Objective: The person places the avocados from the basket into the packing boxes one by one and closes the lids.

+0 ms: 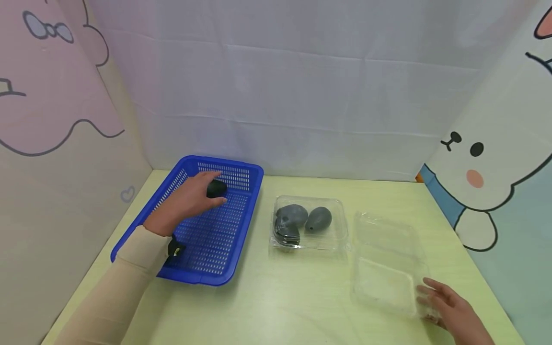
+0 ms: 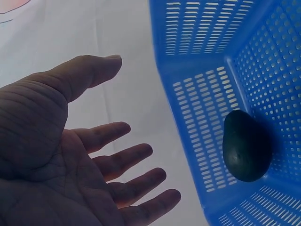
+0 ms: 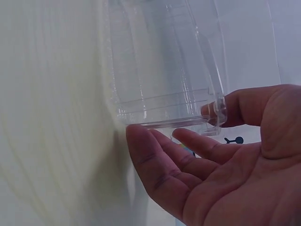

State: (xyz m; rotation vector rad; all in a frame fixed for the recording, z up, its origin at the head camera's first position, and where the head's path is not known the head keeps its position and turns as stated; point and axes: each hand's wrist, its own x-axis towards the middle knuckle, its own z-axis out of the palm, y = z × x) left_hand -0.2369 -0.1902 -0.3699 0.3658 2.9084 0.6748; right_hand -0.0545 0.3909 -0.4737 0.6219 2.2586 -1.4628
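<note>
My left hand (image 1: 191, 199) reaches over the blue basket (image 1: 247, 206), thumb and fingers spread apart. A dark green avocado (image 1: 217, 189) shows in the gap between thumb and fingers in the head view. The left wrist view has that avocado (image 2: 247, 146) lying in a basket corner, apart from the left hand (image 2: 89, 155), whose palm holds nothing. At the near right corner of an unfolded clear plastic box (image 1: 384, 282), my right hand (image 1: 457, 306) pinches the edge. In the right wrist view the thumb is on one side of the box (image 3: 160, 61), fingers along its rim.
Between basket and unfolded box stands another clear plastic box (image 1: 340, 235) with several dark avocados (image 1: 319, 219) inside. A small black thing with a yellow mark (image 1: 174, 247) shows beside the left cuff. White cloth (image 1: 302, 96) hangs behind the pale table (image 1: 302, 297); printed panels flank it.
</note>
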